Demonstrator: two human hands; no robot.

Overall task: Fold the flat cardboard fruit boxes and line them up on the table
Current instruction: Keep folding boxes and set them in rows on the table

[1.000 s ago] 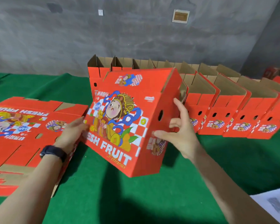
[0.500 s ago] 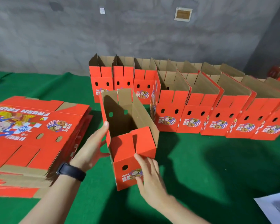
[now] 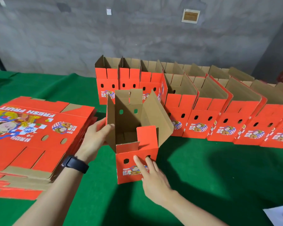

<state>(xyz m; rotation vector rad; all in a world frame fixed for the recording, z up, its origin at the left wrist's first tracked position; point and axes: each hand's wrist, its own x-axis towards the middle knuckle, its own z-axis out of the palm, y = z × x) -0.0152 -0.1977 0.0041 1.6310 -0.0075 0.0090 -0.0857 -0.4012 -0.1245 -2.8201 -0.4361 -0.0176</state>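
Box: the box (image 3: pixel 126 173) stands upright on the green counter (image 3: pixel 203 176), top open, flaps raised, mid-scene in front of the person.
Left hand: the left hand (image 3: pixel 95 139) grips the box's left wall, thumb tip over its near edge and the other fingers on the red outer side.
Right hand: the right hand (image 3: pixel 155 176) is open, with straight fingers (image 3: pixel 138 162) laid against the near end face, just under the two holes.
Key relation: the box lies straight ahead of both hands, with its long axis running away from the person towards the row of folded boxes (image 3: pixel 201 118). The right hand sits behind the near end, the left hand alongside.
Row: the nearer line of folded boxes starts just right of the box and beyond it, and another line stands behind that.
Likely next move: a push forward and slightly right, so the box joins the left end of the nearer line. The right hand looks best placed to drive it, the left to steer.
Flat stock: a stack of flat boxes (image 3: pixel 33 141) lies to the left, just beside the left hand.
Hidden: the box's floor is in shadow, so I cannot tell whether it is locked. Its far end blocks part of the rear line, and most of the left hand's fingers are out of sight.
Cut off: the row runs out of view on the right, the stack on the left.
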